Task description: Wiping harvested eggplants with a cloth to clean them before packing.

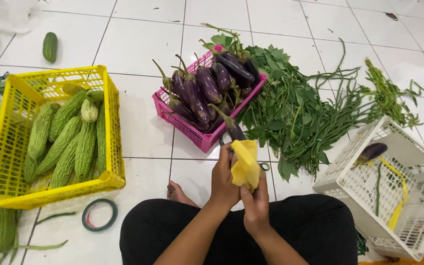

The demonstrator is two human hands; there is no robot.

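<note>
Cloth: your right hand (pixel 257 203) pinches the lower end of the yellow cloth (pixel 246 164), fingers closed on it; keep that pinch firm so the cloth stays wrapped while you wipe.
Eggplant: the one you are working on, a dark purple eggplant (pixel 233 128), sits in your left hand (pixel 223 176) above your lap, its stem end pointing toward the pink basket (pixel 192 132); your left fingers are curled around its lower half, which the cloth hides.
Grip: hold the fruit near its middle rather than by the thin stem, which I judge could snap if you twist against it.
Stroke: draw the cloth along the length, from the body toward the stem, and turn the eggplant a little between strokes so no side is missed.
Pressure: keep it light, since the glossy skin looks easy to bruise or scuff.
Surroundings: the pink basket of eggplants lies just ahead of your hands, with leafy greens (pixel 283 110) touching its right side; the white basket (pixel 393 186) at your right holds one eggplant and a yellow strap.
Elsewhere: a yellow crate (pixel 11 162) of bitter gourds (pixel 67 140) stands at your left, and a roll of green tape (pixel 99 214) lies on the tiled floor (pixel 138 34) near your knee.
</note>
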